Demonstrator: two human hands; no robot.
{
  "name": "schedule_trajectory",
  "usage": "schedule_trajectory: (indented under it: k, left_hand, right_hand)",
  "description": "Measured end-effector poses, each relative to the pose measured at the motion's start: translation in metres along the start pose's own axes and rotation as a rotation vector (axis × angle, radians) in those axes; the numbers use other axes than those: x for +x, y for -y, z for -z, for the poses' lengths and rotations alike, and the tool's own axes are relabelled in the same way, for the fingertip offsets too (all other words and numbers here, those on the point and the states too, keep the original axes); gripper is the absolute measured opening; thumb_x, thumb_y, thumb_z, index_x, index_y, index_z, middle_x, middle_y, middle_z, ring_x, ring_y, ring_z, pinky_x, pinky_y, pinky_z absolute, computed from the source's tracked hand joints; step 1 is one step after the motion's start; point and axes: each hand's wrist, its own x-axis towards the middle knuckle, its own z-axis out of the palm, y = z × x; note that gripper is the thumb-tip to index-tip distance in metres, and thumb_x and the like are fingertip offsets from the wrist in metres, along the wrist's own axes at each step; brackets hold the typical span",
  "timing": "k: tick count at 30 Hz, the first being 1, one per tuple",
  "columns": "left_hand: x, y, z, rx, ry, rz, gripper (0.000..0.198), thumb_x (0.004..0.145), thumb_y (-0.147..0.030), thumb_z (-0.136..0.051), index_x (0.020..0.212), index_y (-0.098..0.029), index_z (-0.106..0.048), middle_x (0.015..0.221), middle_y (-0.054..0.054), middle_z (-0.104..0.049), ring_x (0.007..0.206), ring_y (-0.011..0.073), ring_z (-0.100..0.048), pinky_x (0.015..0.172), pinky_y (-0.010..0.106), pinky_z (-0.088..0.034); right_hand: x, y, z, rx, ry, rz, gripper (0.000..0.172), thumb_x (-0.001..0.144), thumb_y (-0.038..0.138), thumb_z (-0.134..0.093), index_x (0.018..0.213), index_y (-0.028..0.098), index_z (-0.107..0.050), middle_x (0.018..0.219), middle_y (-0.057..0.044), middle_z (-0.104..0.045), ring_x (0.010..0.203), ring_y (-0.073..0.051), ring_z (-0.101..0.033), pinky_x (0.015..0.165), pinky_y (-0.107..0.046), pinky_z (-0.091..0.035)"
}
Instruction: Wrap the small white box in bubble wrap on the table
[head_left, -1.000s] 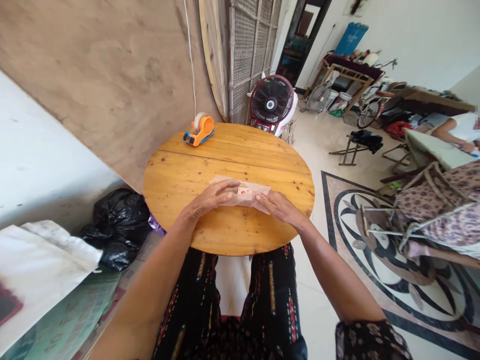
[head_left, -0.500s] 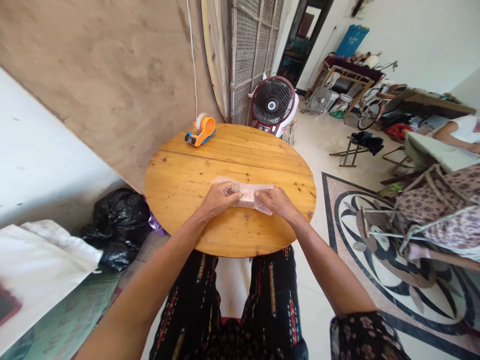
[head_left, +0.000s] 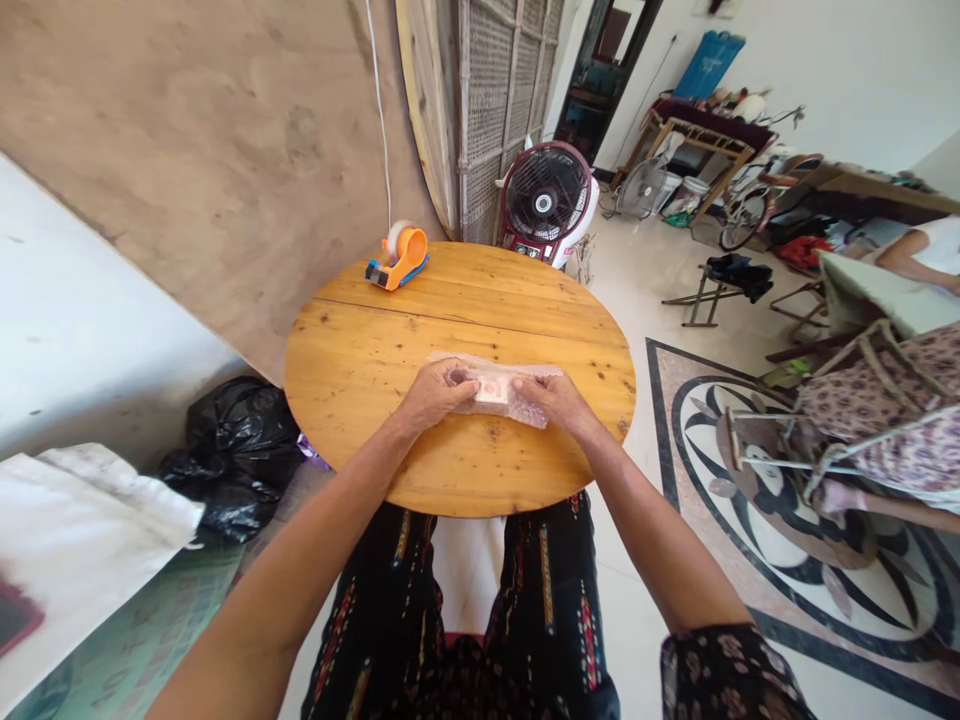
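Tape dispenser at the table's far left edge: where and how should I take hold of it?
Probably by its rounded orange frame, coming from the right and near side: that bulk faces right, while the dark-and-blue end points left and the brown board stands behind.

Round wooden worktop (head_left: 457, 462) before me. My left hand (head_left: 444, 388) and right hand (head_left: 550, 395) pinched translucent wrap (head_left: 535, 413) at either end of a small pale box (head_left: 492, 389) with red markings; thumbs lay on top, facing inward. Orange tape dispenser (head_left: 411, 254) stood near the worktop's far left edge, apart from both hands. A dark-red and white fan (head_left: 545, 200) stood beyond. Black plastic bags (head_left: 240, 440) lay to my left; at far right, another person's arm (head_left: 905, 255) showed.
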Motion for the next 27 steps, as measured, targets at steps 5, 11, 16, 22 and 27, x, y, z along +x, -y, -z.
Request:
schedule_trajectory:
  k: [5, 11, 16, 22, 27]
  left_hand:
    - [0.002, 0.001, 0.0, 0.063, -0.017, -0.044, 0.028, 0.066, -0.028, -0.064, 0.091, -0.015, -0.063, 0.078, 0.001, -0.064, 0.066, 0.0126, -0.056, 0.059, 0.023, -0.043]
    - [0.0, 0.002, 0.002, 0.162, -0.007, -0.074, 0.028, 0.071, -0.032, -0.062, 0.093, -0.015, -0.063, 0.08, 0.001, -0.065, 0.069, 0.0136, -0.056, 0.064, 0.025, -0.044]
    - [0.001, 0.001, 0.002, 0.232, -0.013, -0.086, 0.026, 0.071, -0.035, -0.062, 0.088, -0.015, -0.063, 0.077, 0.0, -0.062, 0.068, 0.0134, -0.053, 0.064, 0.025, -0.043]
    - [0.002, 0.0, 0.002, 0.239, -0.008, -0.103, 0.025, 0.072, -0.034, -0.061, 0.087, -0.016, -0.064, 0.08, 0.001, -0.063, 0.07, 0.0143, -0.054, 0.065, 0.025, -0.042]
    - [0.002, 0.003, 0.001, 0.208, -0.015, -0.075, 0.029, 0.07, -0.035, -0.062, 0.091, -0.015, -0.064, 0.08, 0.001, -0.063, 0.069, 0.0143, -0.053, 0.064, 0.025, -0.043]
  right_hand:
    - [-0.015, 0.007, 0.002, 0.247, 0.041, 0.04, 0.043, 0.069, 0.046, -0.073, 0.1, 0.017, -0.069, 0.101, -0.007, -0.072, 0.09, -0.021, -0.066, 0.079, -0.032, -0.05]
    - [-0.021, -0.003, 0.005, 0.328, 0.049, 0.049, 0.043, 0.068, 0.042, -0.076, 0.102, 0.017, -0.067, 0.097, -0.006, -0.072, 0.085, -0.018, -0.066, 0.078, -0.031, -0.05]
    - [-0.022, -0.008, 0.007, 0.145, -0.004, 0.053, 0.038, 0.072, 0.041, -0.07, 0.101, 0.017, -0.066, 0.095, -0.005, -0.071, 0.08, -0.018, -0.065, 0.072, -0.03, -0.05]
    - [-0.029, 0.009, 0.002, -0.535, -0.149, 0.105, 0.032, 0.081, 0.028, -0.059, 0.11, 0.016, -0.064, 0.099, -0.009, -0.07, 0.088, -0.023, -0.063, 0.08, -0.034, -0.047]
    - [-0.037, 0.024, -0.007, -0.737, -0.207, 0.365, 0.035, 0.093, 0.027, -0.042, 0.118, 0.017, -0.064, 0.112, -0.012, -0.066, 0.106, -0.026, -0.054, 0.093, -0.04, -0.04]
